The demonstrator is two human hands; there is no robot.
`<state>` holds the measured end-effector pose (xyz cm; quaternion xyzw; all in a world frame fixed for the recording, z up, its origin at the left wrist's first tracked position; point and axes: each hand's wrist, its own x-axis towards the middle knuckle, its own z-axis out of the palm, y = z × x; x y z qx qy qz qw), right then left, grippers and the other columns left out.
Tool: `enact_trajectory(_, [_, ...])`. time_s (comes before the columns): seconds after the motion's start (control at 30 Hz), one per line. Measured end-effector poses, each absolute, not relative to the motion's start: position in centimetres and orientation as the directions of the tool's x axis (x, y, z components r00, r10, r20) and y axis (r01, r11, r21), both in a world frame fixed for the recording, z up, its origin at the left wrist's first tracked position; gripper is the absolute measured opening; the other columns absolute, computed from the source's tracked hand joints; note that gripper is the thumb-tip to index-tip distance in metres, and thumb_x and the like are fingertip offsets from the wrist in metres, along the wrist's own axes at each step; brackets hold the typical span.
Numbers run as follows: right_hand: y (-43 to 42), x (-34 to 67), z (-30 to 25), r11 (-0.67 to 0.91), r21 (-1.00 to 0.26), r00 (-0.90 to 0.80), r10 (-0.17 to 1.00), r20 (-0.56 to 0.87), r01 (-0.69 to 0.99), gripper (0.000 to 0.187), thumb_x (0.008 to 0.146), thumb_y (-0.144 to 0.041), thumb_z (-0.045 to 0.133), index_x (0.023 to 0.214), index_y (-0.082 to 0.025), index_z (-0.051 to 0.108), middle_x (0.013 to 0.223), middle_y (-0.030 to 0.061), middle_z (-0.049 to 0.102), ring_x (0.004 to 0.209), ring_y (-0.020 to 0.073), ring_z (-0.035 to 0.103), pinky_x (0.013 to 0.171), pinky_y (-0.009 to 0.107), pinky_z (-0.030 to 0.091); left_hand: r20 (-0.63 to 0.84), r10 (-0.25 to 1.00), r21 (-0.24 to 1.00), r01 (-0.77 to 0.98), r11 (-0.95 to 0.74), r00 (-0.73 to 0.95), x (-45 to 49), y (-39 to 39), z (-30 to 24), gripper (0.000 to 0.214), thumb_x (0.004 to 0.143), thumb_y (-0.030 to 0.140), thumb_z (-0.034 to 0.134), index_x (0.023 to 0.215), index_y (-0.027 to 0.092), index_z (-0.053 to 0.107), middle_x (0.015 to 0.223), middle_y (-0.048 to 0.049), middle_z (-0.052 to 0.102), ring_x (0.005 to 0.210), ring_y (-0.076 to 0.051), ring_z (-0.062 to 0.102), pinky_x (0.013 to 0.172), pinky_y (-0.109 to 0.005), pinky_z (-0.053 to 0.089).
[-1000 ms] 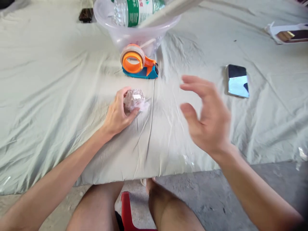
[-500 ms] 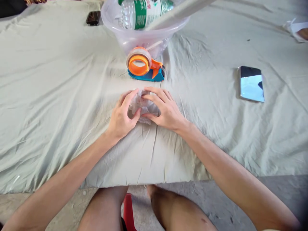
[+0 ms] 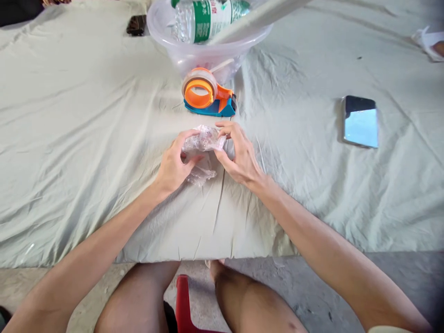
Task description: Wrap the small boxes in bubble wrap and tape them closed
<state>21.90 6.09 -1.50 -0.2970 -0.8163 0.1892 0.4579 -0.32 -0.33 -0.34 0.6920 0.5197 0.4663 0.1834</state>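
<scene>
A crumpled bundle of clear plastic wrap (image 3: pixel 207 138) lies between my two hands on the cloth. What is inside it, if anything, I cannot make out. My left hand (image 3: pixel 176 163) curls round the bundle's left end, fingers on top and thumb in front. On the other end, my right hand (image 3: pixel 239 155) pinches the plastic between thumb and fingers. A loose flap of the wrap (image 3: pixel 201 175) spreads toward me below the bundle. Just beyond the hands stands an orange and blue tape dispenser (image 3: pixel 210 107) with a roll of clear tape.
Behind the dispenser is a translucent plastic basin (image 3: pixel 208 52) holding a green-labelled bottle (image 3: pixel 203 21) and a long pale roll (image 3: pixel 256 23). A phone (image 3: pixel 360 121) lies to the right, a small black object (image 3: pixel 136 25) at the back left. Wrinkled pale cloth (image 3: pixel 86 138) covers the table.
My right hand has shifted slightly right and its grip has turned. More of the plastic bundle shows between the hands, and its loose flap now spreads further toward me.
</scene>
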Motion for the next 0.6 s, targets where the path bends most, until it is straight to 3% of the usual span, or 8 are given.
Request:
enact_trajectory(0.1, [6.1, 21.7, -1.8, 0.759, -0.566, -0.269, 0.647, 0.714, 0.322, 0.017, 0.114, -0.04, 0.054, 0.127, -0.03, 0.059, 0.133, 0.0109, 0.075, 0.127, 0.0311, 0.075, 0.106, 0.054, 0.065, 0.475, 0.879, 0.758, 0.524, -0.388, -0.036, -0.2, -0.5, -0.3, 0.03, 0.1, 0.019, 0.067, 0.127, 0.028, 0.073, 0.125, -0.0031, 0.081, 0.086, -0.015, 0.075, 0.074, -0.028, 0.061])
enact_trajectory(0.23, [5.8, 21.9, -1.0, 0.826, -0.464, -0.179, 0.534, 0.826, 0.32, 0.035, 0.116, -0.025, 0.038, 0.14, -0.033, 0.062, 0.139, 0.0105, 0.075, 0.133, 0.0325, 0.073, 0.113, 0.059, 0.059, 0.479, 0.873, 0.767, 0.526, -0.367, -0.088, -0.2, -0.6, -0.4, 0.024, 0.105, 0.02, 0.058, 0.123, 0.026, 0.072, 0.092, 0.0022, 0.073, 0.058, -0.009, 0.061, 0.057, -0.025, 0.051])
enact_trajectory(0.33, [5.1, 22.3, -0.2, 0.951, -0.198, -0.295, 0.266, 0.918, 0.239, 0.035, 0.109, -0.013, 0.042, 0.124, -0.034, 0.067, 0.128, 0.0018, 0.083, 0.114, 0.0255, 0.08, 0.1, 0.051, 0.06, 0.504, 0.841, 0.762, 0.559, -0.327, -0.195, -0.7, -0.2, -0.8, 0.021, 0.11, 0.023, 0.055, 0.129, 0.026, 0.065, 0.074, 0.0073, 0.054, 0.052, -0.01, 0.05, 0.053, -0.024, 0.043])
enact_trajectory(0.4, [4.7, 22.4, 0.2, 0.967, -0.105, -0.438, 0.2, 0.876, 0.232, 0.032, 0.105, -0.009, 0.045, 0.114, -0.031, 0.067, 0.117, -0.0025, 0.086, 0.095, 0.0201, 0.082, 0.095, 0.047, 0.057, 0.541, 0.797, 0.745, 0.593, -0.306, -0.269, -1.2, 0.2, -1.2, 0.027, 0.105, 0.02, 0.063, 0.131, 0.025, 0.057, 0.077, 0.0076, 0.05, 0.059, -0.011, 0.051, 0.056, -0.024, 0.043])
enact_trajectory(0.5, [4.5, 22.6, 0.7, 0.88, -0.175, -0.528, 0.413, 0.742, 0.442, 0.024, 0.109, -0.017, 0.046, 0.11, -0.026, 0.068, 0.111, 0.0001, 0.088, 0.085, 0.0202, 0.079, 0.098, 0.05, 0.05, 0.609, 0.73, 0.688, 0.664, -0.294, -0.308, -1.7, 0.4, -1.5, 0.04, 0.088, 0.01, 0.074, 0.119, 0.026, 0.053, 0.09, 0.004, 0.052, 0.071, -0.014, 0.052, 0.063, -0.027, 0.046])
enact_trajectory(0.6, [4.9, 22.7, 1.0, 0.744, -0.232, -0.445, 0.586, 0.677, 0.627, 0.033, 0.118, -0.04, 0.045, 0.104, -0.023, 0.069, 0.108, 0.0048, 0.087, 0.088, 0.0249, 0.076, 0.1, 0.053, 0.045, 0.691, 0.691, 0.571, 0.745, -0.344, -0.211, -1.3, -0.1, -1.4, 0.03, 0.084, 0.001, 0.069, 0.1, 0.025, 0.058, 0.096, -0.0008, 0.057, 0.085, -0.018, 0.056, 0.078, -0.033, 0.051])
